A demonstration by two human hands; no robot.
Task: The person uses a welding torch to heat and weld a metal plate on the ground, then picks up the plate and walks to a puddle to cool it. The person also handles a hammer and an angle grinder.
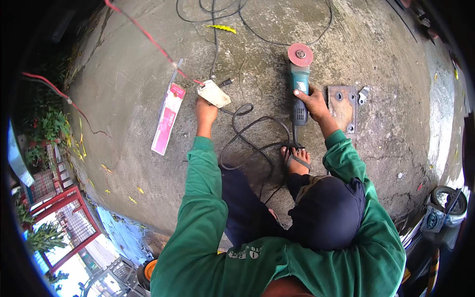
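Note:
My left hand (207, 115) grips a white outlet box (213, 94) with a red cord (153, 42) running into its far end. A black plug (226, 82) shows just beside the box; I cannot tell whether it touches it. My right hand (312, 101) is wrapped round the body of a teal and black angle grinder (300, 81), with the thumb across it. The grinder's reddish disc (300, 55) faces up at the far end. Its black cable (237, 133) leaves the near end and lies in loops between my hands. Fingers of both hands are partly hidden.
A pink and white flat package (168, 119) lies left of my left hand. Right of the grinder are a rusty metal plate with holes (341, 110) and a small metal bracket (364, 95). More black cable (269, 42) curls at the back. My sandalled foot (298, 161) is below the grinder.

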